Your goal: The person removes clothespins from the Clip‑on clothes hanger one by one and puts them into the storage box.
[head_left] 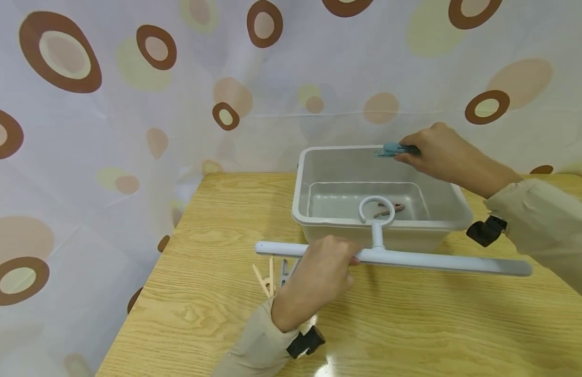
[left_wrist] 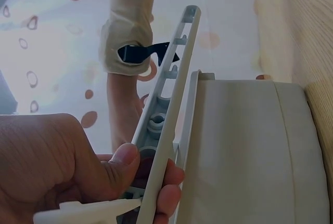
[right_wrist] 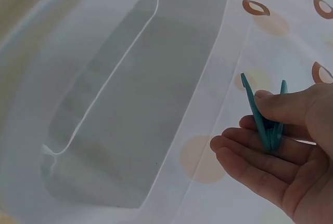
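My left hand point(head_left: 321, 272) grips a pale blue hanger point(head_left: 441, 259), a long straight bar with a round hook at its middle, left of the hook. In the left wrist view, the bar's hollow underside shows small crosspieces, and a white pointed piece point(left_wrist: 88, 212) reaches to it below the thumb. A beige clothespin point(head_left: 267, 280) and a grey-blue clothespin point(head_left: 285, 272) show beside this hand, partly hidden by it. Over the back right of a plastic bin, my right hand point(head_left: 439, 152) holds a teal clothespin point(right_wrist: 268, 122) between thumb and fingers.
The pale grey bin point(head_left: 319, 153) stands on the wooden table point(head_left: 201, 262) behind the hanger. Inside it lies a brownish clothespin point(head_left: 398, 208), seen partly through the hanger's hook. A patterned cloth point(head_left: 187, 115) covers the back and left side.
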The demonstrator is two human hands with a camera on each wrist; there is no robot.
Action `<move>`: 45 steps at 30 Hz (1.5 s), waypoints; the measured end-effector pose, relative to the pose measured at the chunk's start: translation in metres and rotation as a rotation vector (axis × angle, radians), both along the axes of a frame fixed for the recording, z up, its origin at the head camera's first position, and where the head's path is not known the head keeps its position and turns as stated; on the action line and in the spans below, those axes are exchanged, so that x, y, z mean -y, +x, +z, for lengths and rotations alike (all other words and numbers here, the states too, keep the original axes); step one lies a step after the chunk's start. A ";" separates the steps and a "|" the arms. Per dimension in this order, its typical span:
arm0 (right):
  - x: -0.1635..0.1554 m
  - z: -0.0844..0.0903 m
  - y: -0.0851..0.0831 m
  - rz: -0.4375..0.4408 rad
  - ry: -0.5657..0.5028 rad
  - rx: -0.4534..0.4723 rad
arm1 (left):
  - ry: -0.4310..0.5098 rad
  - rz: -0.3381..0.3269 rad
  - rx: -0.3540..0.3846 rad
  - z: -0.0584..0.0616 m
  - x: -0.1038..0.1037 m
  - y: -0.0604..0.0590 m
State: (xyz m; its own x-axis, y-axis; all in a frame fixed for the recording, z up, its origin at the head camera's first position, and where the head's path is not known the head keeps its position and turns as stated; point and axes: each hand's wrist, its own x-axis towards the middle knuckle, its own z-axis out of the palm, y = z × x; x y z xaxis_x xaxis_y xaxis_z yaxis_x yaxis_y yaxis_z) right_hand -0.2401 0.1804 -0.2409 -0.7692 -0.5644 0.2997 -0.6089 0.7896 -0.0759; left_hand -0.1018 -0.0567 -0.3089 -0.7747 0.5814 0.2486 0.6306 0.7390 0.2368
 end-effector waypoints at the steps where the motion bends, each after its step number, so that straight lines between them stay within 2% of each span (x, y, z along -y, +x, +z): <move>1: 0.001 0.000 -0.001 0.005 0.003 0.002 | 0.001 0.000 -0.001 0.000 0.000 0.000; 7: 0.005 0.004 -0.012 0.043 0.009 -0.006 | -0.010 0.009 -0.006 0.000 0.000 0.000; 11: 0.008 0.005 -0.018 0.047 0.034 0.020 | -0.014 0.009 -0.003 0.000 -0.001 0.000; 21: 0.021 -0.005 -0.030 0.131 0.108 0.075 | -0.015 0.004 0.029 0.001 -0.003 0.001; 30: 0.025 -0.010 -0.042 0.158 0.151 0.120 | -0.021 -0.007 -0.006 0.000 -0.004 0.002; 37: 0.028 -0.017 -0.047 0.125 0.194 0.191 | -0.030 -0.010 -0.017 0.001 -0.004 0.003; 45: 0.034 -0.021 -0.051 0.127 0.192 0.168 | -0.036 -0.019 -0.030 0.001 -0.003 0.003</move>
State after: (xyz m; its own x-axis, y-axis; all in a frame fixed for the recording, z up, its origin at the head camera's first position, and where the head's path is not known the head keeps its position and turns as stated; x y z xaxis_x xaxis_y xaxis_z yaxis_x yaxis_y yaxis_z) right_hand -0.2914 0.1460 -0.2616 -0.7189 -0.6931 0.0522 -0.6950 0.7178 -0.0408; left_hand -0.0984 -0.0538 -0.3079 -0.7560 0.6047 0.2506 0.6509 0.7347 0.1910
